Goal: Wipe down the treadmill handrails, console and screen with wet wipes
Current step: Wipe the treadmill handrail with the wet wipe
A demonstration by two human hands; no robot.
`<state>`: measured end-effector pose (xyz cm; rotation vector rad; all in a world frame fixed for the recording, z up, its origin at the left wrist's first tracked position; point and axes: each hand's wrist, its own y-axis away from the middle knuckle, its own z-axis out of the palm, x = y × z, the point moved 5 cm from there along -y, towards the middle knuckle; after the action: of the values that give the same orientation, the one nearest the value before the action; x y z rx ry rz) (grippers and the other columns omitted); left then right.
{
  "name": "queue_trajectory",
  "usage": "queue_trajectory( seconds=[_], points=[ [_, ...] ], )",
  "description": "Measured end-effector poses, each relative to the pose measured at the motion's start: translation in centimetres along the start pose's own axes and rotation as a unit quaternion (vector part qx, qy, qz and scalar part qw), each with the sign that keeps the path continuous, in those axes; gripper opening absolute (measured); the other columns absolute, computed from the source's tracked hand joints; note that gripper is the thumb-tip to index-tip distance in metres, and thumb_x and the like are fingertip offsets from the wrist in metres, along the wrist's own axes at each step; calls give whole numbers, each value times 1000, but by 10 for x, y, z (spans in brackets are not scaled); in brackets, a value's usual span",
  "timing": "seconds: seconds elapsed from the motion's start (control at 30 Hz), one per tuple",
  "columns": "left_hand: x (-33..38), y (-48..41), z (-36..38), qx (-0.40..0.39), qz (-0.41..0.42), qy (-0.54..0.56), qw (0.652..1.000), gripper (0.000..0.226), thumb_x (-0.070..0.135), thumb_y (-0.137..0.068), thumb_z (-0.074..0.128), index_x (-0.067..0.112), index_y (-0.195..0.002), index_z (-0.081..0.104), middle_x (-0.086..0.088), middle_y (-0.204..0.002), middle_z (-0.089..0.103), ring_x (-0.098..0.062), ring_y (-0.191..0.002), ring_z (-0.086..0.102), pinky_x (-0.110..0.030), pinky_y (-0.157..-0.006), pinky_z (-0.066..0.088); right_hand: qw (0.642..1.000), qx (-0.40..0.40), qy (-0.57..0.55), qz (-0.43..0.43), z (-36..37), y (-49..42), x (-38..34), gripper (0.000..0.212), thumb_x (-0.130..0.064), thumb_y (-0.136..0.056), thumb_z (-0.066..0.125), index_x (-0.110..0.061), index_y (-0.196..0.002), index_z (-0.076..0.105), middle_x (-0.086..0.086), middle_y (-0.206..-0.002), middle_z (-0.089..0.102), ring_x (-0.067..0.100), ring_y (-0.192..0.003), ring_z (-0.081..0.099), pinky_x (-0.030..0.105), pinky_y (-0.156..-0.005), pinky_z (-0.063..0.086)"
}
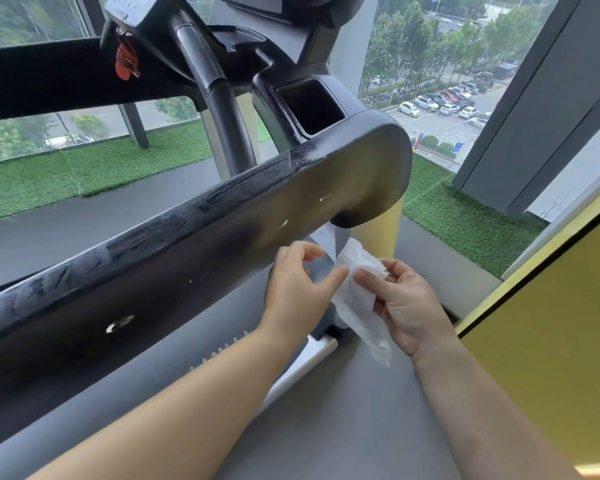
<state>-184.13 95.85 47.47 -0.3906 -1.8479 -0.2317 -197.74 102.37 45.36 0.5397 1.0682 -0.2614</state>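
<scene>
Pinched between both hands, the wet wipe (355, 292) hangs just below the handrail (174, 237), touching nothing else. From the head camera: the right hand (407, 303) clamps thumb and fingers on the sheet's right side, and the left hand (297, 285) nips its left edge with thumb against forefinger, other fingers curled loose. Looks like refolding for a fresh face. Risk here: that left-hand nip is light, so the limp sheet could slip and drop to the floor. Wet streaks gleam along the rail's top; its dull side panel could get skipped. Console cup pocket (312, 105) sits above, seemingly unwiped.
</scene>
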Motion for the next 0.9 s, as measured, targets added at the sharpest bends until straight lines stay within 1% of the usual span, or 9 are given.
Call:
queue_trajectory(
  seconds=[0.17, 0.27, 0.33, 0.43, 0.5, 0.63, 0.73, 0.83, 0.9],
  points=[
    [1, 10, 19, -118, -24, 66, 991, 30, 33, -71, 80, 22, -94, 64, 4, -89, 69, -9, -81, 63, -18, -65, 50, 998, 27, 45, -23, 3, 1, 4, 46, -33, -47, 83, -11, -79, 58, 13, -77, 68, 23, -64, 66, 28, -56, 52],
    [0, 9, 21, -129, -44, 135, 981, 20, 31, -79, 75, 13, -86, 72, -7, -82, 72, -14, -72, 62, -18, -61, 47, 998, 20, 43, -35, 8, 4, 1, 35, -29, -54, 77, -8, -75, 59, 11, -73, 68, 21, -65, 67, 26, -56, 54],
    [-5, 7, 21, -138, -69, 150, 977, 24, 37, -86, 66, 15, -82, 75, -14, -81, 71, -19, -70, 58, -29, -66, 47, 998, 15, 52, -41, 9, 4, -3, 27, -23, -59, 74, -7, -76, 59, 8, -70, 68, 17, -64, 66, 24, -56, 55],
    [-20, 1, 18, -114, -123, 144, 975, 30, 36, -94, 55, 13, -84, 72, -16, -80, 68, -27, -71, 59, -38, -74, 49, 999, 28, 28, -36, 0, 0, -6, 16, -15, -72, 69, -9, -81, 57, 5, -71, 67, 12, -60, 66, 24, -53, 55],
    [-31, -4, 14, -90, -184, 206, 957, 24, 30, -96, 52, 16, -86, 69, -9, -83, 71, -26, -79, 66, -39, -81, 55, 998, 47, -5, -34, -11, -2, -10, 6, -9, -88, 59, -13, -87, 55, 4, -74, 63, 10, -56, 64, 25, -49, 54],
    [-41, -6, 16, -99, -243, 267, 927, 21, 26, -99, 49, 16, -90, 65, -5, -85, 70, -20, -73, 66, -35, -69, 57, 992, 70, 97, -43, -22, -4, -6, 15, -8, -98, 48, -22, -93, 52, 3, -76, 59, 12, -58, 58, 27, -45, 51],
    [-48, -6, 15, -57, -223, 161, 960, 22, 31, -98, 48, 20, -89, 65, -5, -91, 70, -20, -79, 63, -33, -71, 52, 979, 109, 160, -62, -23, -8, 2, 18, -10, -98, 48, -25, -90, 52, 6, -77, 56, 19, -67, 49, 30, -50, 42],
    [-46, -6, 7, -24, -183, 91, 979, 28, 39, -97, 47, 23, -116, 60, 1, -113, 64, -17, -98, 59, -29, -77, 48, 966, 122, 216, -79, -24, -11, 5, 16, -13, -98, 50, -25, -88, 54, 6, -73, 50, 19, -63, 42, 29, -51, 34],
    [-41, -5, 3, -33, -167, 111, 979, 41, 45, -94, 51, 33, -133, 47, 10, -123, 54, -13, -110, 53, -17, -74, 47, 954, 120, 262, -78, -25, -11, 3, 11, -19, -97, 53, -23, -87, 57, 3, -72, 49, 17, -62, 41, 29, -53, 34]
  ],
)
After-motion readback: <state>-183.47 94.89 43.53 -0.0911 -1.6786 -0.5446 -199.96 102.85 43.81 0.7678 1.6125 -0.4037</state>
